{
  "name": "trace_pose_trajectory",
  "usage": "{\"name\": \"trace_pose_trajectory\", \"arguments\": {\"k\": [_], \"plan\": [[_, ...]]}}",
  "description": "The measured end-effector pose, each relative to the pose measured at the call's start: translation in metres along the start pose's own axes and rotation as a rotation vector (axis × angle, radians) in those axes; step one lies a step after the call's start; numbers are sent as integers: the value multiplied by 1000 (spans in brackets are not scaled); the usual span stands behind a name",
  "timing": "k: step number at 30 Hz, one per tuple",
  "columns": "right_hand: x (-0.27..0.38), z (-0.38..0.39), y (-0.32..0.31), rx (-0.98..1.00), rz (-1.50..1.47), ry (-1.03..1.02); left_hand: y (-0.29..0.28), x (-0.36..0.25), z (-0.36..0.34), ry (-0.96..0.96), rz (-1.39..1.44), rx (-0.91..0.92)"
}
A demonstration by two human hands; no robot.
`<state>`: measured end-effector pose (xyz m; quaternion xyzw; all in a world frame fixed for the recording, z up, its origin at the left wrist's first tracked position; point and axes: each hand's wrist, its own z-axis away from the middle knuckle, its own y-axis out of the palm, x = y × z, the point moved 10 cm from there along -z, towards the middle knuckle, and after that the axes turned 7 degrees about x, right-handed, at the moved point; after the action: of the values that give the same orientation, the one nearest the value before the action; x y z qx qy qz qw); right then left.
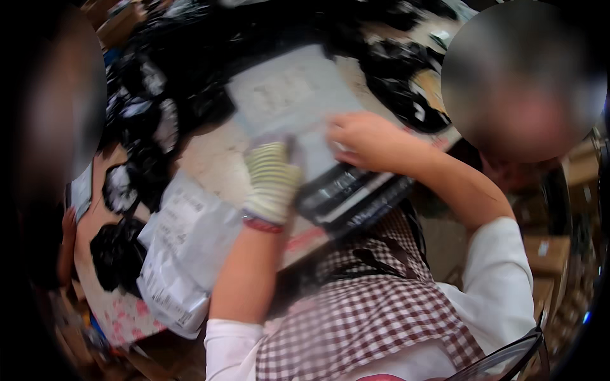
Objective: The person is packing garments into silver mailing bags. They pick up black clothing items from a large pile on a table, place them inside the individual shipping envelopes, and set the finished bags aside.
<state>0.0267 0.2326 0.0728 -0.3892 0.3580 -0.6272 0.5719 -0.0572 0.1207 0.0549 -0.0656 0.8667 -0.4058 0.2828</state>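
Brown boxes (545,254) — right of the pink-patterned table (130,315)

The left hand (274,170) wears a yellow-and-white striped glove (267,184), red-cuffed — white sleeves (499,279), brown-and-white checked apron (362,311).

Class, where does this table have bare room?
Largest bare patch of tabletop: between black plastic bags, white plastic parcels and the striped-gloved left hand. A small strip shows right of the pale plastic mailer. The far side is crowded with bags.
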Motion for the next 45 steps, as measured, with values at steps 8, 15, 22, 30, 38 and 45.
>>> {"name": "trace_pose_trajectory", "arguments": {"k": [8,15,22,30,38,45], "plan": [[190,174,-34,971,-550,-1455,15,10,2,-109,140,122],[167,2,-69,623,-542,-709,19,10,5,-74,60,124],[-7,-216,-118,-598,-630,215,32,12,2,-90,37,189],[50,-202,-138,-830,-328,256,48,21,2,-134,274,281],[60,10,-196,-1652,-578,-511,33,42,14,-267,113,184],[51,45,-7,-712,176,-386,48,5,22,-673,1522,162]]}}
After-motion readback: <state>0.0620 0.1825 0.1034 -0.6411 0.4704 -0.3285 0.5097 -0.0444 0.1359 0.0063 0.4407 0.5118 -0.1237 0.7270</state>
